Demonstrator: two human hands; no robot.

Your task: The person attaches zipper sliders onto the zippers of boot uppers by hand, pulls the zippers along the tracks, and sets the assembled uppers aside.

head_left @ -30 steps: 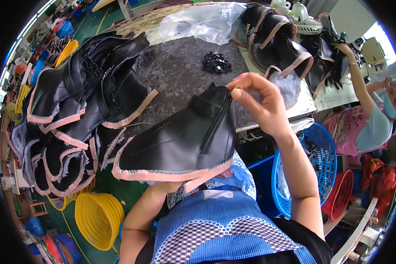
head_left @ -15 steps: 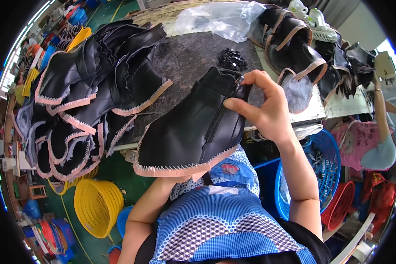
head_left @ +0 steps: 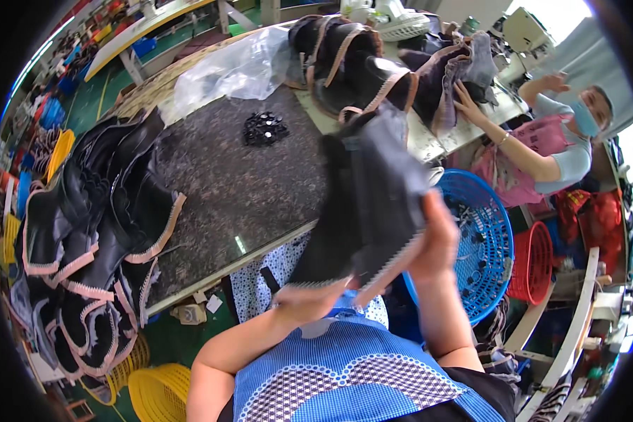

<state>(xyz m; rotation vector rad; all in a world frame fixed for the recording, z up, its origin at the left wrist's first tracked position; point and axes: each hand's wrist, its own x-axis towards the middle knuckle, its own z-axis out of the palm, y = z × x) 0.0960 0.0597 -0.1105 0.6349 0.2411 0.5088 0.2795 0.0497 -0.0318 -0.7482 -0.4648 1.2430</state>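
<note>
A black boot upper (head_left: 369,193) with a tan zigzag edge is lifted off the dark stone worktable (head_left: 232,190), folded and tilted up to the right. My left hand (head_left: 309,301) grips its lower edge from beneath. My right hand (head_left: 435,243) clasps its right side, fingers behind the leather. A small heap of black zipper parts (head_left: 264,128) lies on the table beyond it.
A stack of black uppers (head_left: 98,239) covers the table's left end, another pile (head_left: 352,60) lies at the far side by a clear plastic bag (head_left: 235,67). A blue basket (head_left: 482,250), a red basket (head_left: 531,264) and a yellow one (head_left: 155,390) stand below. A co-worker (head_left: 541,151) handles uppers at right.
The upper has swung from lying flat in front of me up and to the right. My right hand moved from its top edge to its right side, and my left hand now shows under it.
</note>
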